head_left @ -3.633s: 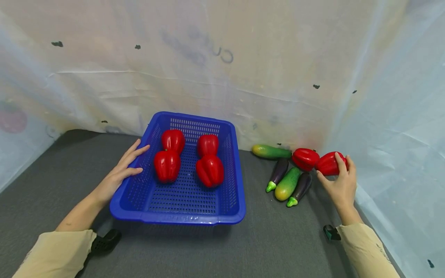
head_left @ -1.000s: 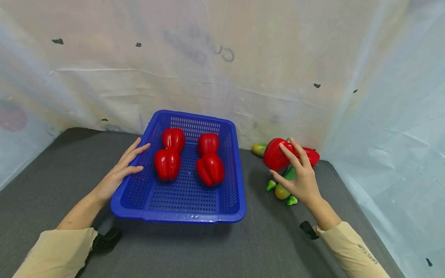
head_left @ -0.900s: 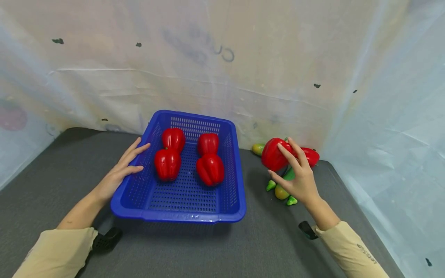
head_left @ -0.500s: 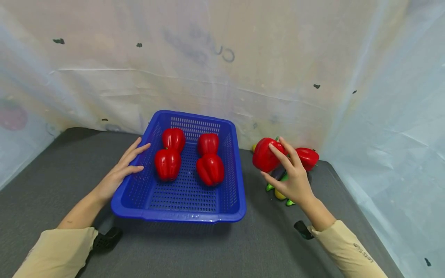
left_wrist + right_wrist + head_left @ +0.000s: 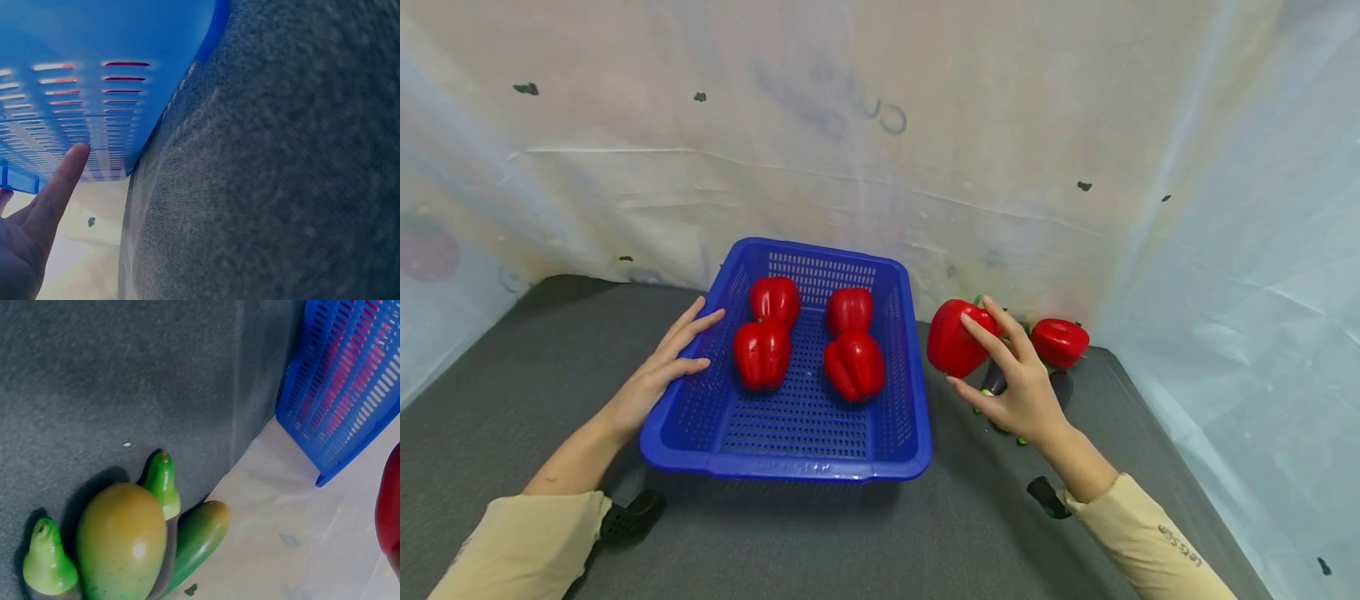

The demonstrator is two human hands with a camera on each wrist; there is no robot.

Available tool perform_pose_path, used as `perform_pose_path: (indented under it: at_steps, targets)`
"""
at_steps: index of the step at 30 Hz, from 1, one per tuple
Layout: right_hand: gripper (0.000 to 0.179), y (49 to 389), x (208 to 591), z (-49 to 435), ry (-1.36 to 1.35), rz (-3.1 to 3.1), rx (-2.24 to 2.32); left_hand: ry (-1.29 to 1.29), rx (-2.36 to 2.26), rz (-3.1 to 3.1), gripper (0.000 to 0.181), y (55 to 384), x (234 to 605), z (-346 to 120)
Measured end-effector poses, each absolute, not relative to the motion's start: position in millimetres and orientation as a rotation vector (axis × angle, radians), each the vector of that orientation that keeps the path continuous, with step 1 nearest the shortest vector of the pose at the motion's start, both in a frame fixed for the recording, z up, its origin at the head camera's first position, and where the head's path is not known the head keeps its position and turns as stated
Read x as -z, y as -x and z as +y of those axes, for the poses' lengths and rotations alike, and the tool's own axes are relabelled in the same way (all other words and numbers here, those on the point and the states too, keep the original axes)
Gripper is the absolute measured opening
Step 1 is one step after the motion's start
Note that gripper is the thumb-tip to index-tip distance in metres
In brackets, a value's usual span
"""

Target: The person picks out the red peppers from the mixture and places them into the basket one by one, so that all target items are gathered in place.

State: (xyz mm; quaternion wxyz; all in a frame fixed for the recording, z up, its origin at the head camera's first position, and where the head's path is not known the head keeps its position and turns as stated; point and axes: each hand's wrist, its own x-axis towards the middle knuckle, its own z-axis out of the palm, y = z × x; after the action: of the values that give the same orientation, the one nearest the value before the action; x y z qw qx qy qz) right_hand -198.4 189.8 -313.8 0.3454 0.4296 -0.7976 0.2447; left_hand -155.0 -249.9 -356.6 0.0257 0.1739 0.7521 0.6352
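The right hand pinches a red bell pepper between thumb and fingers, just right of the blue plastic basket. This pepper also shows at the right edge of the right wrist view. The left hand holds the basket's left rim, thumb over the rim; in the left wrist view a finger of it lies against the outer wall. Several red bell peppers lie inside the basket. Another bell pepper lies on the table at the right.
Eggplants and green-yellow cucumbers lie together on the grey table, partly hidden behind the right hand in the head view. A plastic sheet hangs behind the table and along its sides.
The right hand has taken the bell pepper from the far right and carried it leftward over the vegetables toward the basket. The left hand and basket have stayed in place.
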Motion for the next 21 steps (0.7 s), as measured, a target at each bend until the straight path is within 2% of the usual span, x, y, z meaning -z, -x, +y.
perform_pose_path:
  at_steps: [21]
  targets:
    - [0.062,185,293,153,-1.429,-2.064,-0.650,-0.534,-1.964,2.339,0.055,154,357,-249]
